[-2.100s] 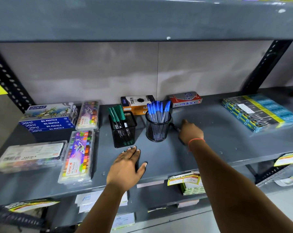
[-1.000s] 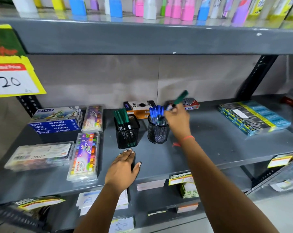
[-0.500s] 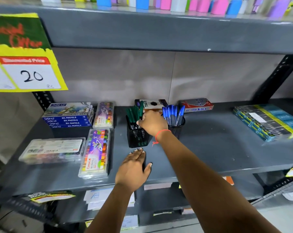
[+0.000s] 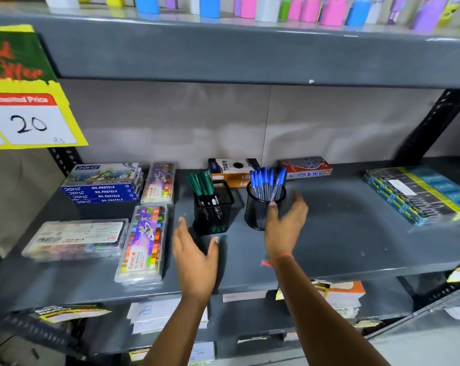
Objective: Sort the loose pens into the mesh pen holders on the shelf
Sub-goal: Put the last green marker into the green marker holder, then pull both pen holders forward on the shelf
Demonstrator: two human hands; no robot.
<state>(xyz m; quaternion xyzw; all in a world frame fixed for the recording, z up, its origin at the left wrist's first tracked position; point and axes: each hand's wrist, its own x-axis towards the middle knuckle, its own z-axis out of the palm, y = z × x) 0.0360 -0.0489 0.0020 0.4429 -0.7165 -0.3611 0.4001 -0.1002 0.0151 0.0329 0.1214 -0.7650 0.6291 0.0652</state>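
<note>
Shelf (image 4: 342, 233) matt grey painted metal; pen holders (image 4: 213, 212) black wire mesh; pastel cases (image 4: 141, 244) glossy clear plastic; price sign (image 4: 30, 122) paper.

Both arms reaching forward; left hand (image 4: 194, 257) and right hand (image 4: 284, 228) spreading open, palms facing inward, holding nothing

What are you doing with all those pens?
A person is sorting pens on a grey shop shelf. The green pens stand in the square mesh holder and the blue pens in the round mesh holder. Both hands are open and empty: the left hand in front of the square holder, the right hand beside the round one. No loose pens show on the shelf.
</note>
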